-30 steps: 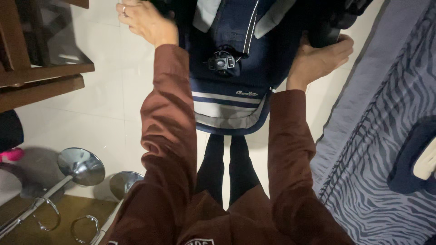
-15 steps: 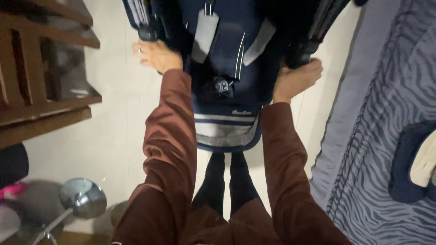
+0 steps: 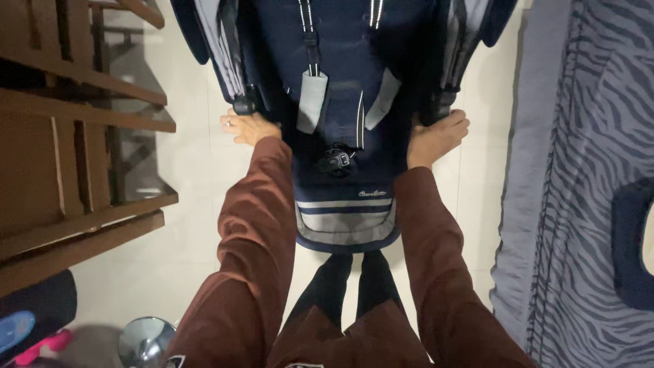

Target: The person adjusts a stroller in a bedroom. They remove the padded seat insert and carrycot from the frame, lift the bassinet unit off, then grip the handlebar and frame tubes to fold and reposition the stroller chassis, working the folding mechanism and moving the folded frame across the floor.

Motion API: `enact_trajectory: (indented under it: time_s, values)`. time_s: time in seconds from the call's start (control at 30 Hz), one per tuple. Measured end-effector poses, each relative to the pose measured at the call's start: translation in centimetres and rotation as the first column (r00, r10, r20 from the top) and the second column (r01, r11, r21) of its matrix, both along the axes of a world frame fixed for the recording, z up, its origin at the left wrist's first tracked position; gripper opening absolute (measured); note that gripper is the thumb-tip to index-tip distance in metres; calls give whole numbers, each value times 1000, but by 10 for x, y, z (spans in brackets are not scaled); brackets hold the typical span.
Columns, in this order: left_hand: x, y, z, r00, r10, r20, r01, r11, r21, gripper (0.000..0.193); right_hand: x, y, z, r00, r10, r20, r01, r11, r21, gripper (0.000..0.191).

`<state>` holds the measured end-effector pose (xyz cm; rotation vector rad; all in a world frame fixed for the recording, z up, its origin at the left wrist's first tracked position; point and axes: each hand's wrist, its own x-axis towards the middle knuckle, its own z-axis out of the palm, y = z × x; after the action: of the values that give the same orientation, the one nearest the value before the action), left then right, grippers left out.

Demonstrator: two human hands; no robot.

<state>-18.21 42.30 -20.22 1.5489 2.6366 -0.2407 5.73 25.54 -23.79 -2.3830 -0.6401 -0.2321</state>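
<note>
A navy blue stroller seat [image 3: 340,82] with grey harness straps and a black buckle [image 3: 335,161] stands in front of me on the pale tiled floor. My left hand [image 3: 248,127] reaches to its left side, just below a black frame joint [image 3: 244,105]. On the right side my right hand [image 3: 436,136] rests against the frame, fingers curled toward it. Both arms wear rust-brown sleeves. Whether either hand truly grips the frame is hard to tell.
A wooden shelf unit [image 3: 75,150] stands at the left. A grey zebra-striped bed cover [image 3: 586,191] runs along the right. A round metal base [image 3: 144,339] and a pink and blue object [image 3: 27,334] lie at the lower left.
The view has tilted so the stroller seat fills more of the frame. Both hands stay at its sides and appear lower in the picture.
</note>
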Motion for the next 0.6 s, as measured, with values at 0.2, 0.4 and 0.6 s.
enact_trajectory:
  time_s: [0.2,0.4,0.6]
  values:
    - [-4,-8,-6,991,71,114,-90,981,169,115,0,6,0,996,-55,-64,54,998,-16,69]
    - [-13,-9,-28,992,-23,124,-15,955,295,101,1,5,-7,997,-65,-51,66,998,11,70]
    - [-21,-14,-33,936,-92,340,-84,879,469,88,2,4,-17,998,-59,7,59,997,44,68]
